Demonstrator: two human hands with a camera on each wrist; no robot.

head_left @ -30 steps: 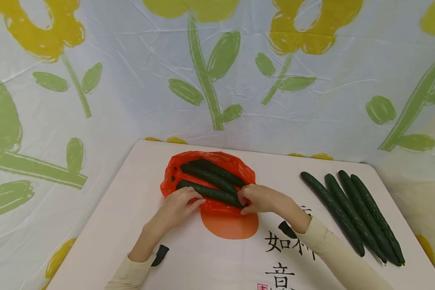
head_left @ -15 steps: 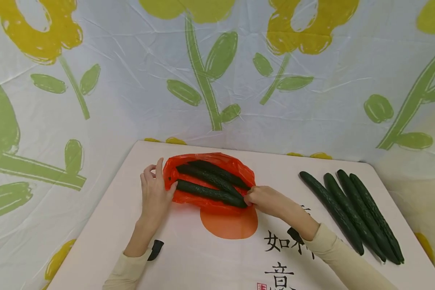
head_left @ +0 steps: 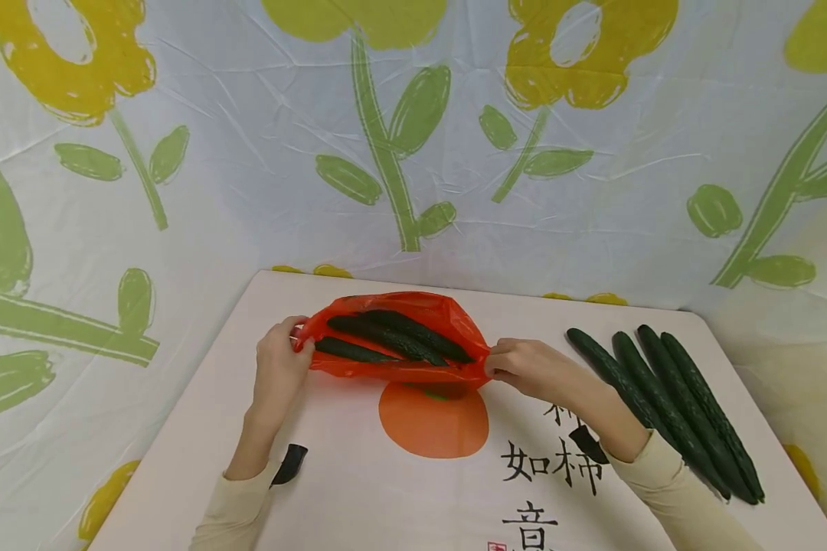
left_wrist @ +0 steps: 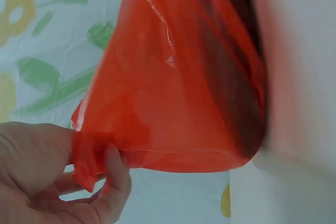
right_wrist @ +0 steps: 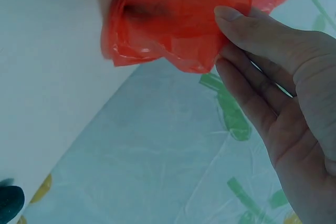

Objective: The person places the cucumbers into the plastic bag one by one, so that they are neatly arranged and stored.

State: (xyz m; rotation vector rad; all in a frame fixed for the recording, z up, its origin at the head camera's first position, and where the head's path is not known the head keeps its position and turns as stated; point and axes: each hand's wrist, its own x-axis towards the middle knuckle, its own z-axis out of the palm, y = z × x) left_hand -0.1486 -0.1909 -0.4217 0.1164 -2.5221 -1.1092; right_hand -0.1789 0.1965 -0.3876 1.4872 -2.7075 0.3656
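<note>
A red plastic bag (head_left: 448, 310) lies on its side on the table, its mouth stretched wide, with dark green cucumbers (head_left: 386, 334) visible inside. At the bag's left end my left hand (head_left: 280, 356) pinches the rim; in the left wrist view the thumb and fingers (left_wrist: 116, 182) grip a gathered corner of the red film. My right hand (head_left: 534, 367) pinches the bag's right end, and the right wrist view shows thumb and fingers (right_wrist: 236, 22) closed on the plastic. The bag's front edge partly covers the nearest cucumber.
Several more cucumbers (head_left: 689, 413) lie side by side at the table's right. The pale table (head_left: 379, 505) bears an orange round print (head_left: 434, 425) and black characters (head_left: 551, 463). A flower-patterned sheet (head_left: 262, 153) hangs behind and at the sides.
My left hand has moved left and now pinches the bag's left end. My right hand has shifted slightly right. The bag's mouth is pulled wider, and its front edge has risen over the cucumbers.
</note>
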